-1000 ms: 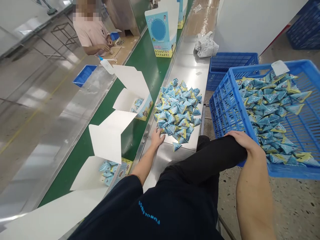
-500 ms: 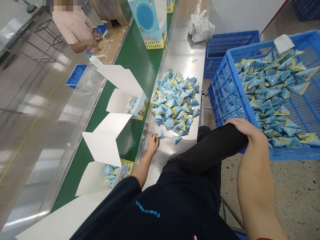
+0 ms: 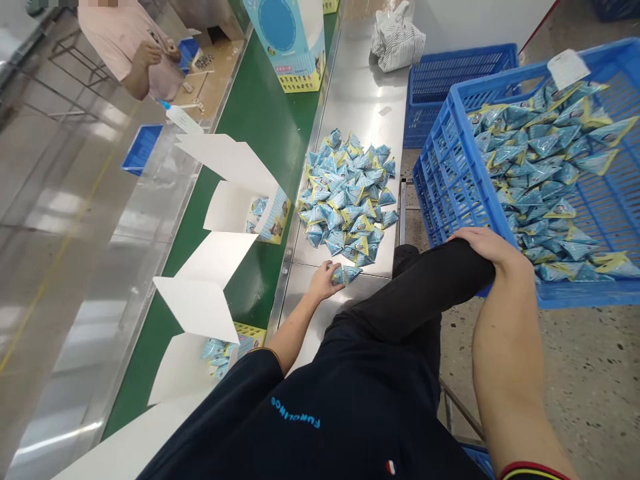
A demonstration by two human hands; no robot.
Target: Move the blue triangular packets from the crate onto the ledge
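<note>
My left hand [image 3: 324,283] is closed, thumb and fingers around small blue-and-yellow pyramid-shaped packets [image 3: 349,274] at the near edge of a heap. It seems to have two packets pressed together, though the fingers partly cover them. The heap of similar packets [image 3: 347,193] lies just beyond on the metal table [image 3: 313,303]. My right hand [image 3: 484,245] lies flat over my bent knee, holding nothing, close to the blue crate's side. Left of the heap, open boxes with white flaps [image 3: 205,287] stand on the green belt [image 3: 253,280], with packets inside.
At right a blue crate [image 3: 455,153] holds many packets, with another blue crate [image 3: 457,63] behind it. A striped cloth [image 3: 397,40] lies on the table's far end. A tall printed box [image 3: 295,47] stands on the belt. Across it, a person in pink [image 3: 125,40] handles something small.
My left hand has slid right along the table and brought one loose packet against the other, closing on them. My right hand stays on the knee. The other person's hands have risen.
</note>
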